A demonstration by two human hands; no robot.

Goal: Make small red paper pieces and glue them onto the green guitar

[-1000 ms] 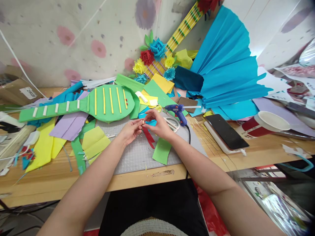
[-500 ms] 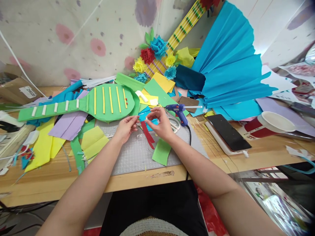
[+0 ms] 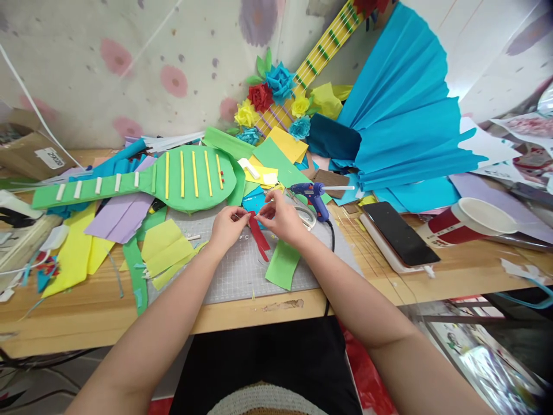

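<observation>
My left hand (image 3: pixel 228 226) and my right hand (image 3: pixel 281 219) meet over a grey cutting mat (image 3: pixel 242 271), fingertips pinched together on the top end of a red paper strip (image 3: pixel 260 241) that hangs down onto the mat. Whether a tiny piece is also between the fingers is too small to tell. A green paper strip (image 3: pixel 282 266) lies just right of the red one. Behind my hands lies a green paper guitar (image 3: pixel 173 180) with yellow and white stripes. A blue glue gun (image 3: pixel 314 197) rests right of my right hand, with scissors (image 3: pixel 305 215) beside it.
Coloured paper scraps (image 3: pixel 108 230) cover the wooden table's left side. A black phone (image 3: pixel 398 231) and a red cup (image 3: pixel 466 219) lie on their sides at right. A large blue pleated fan (image 3: pixel 401 121) and a yellow guitar with paper flowers (image 3: pixel 276 98) lean against the wall.
My hands were slightly apart half a second ago with a small pale piece between them; now both pinch the top of the red strip.
</observation>
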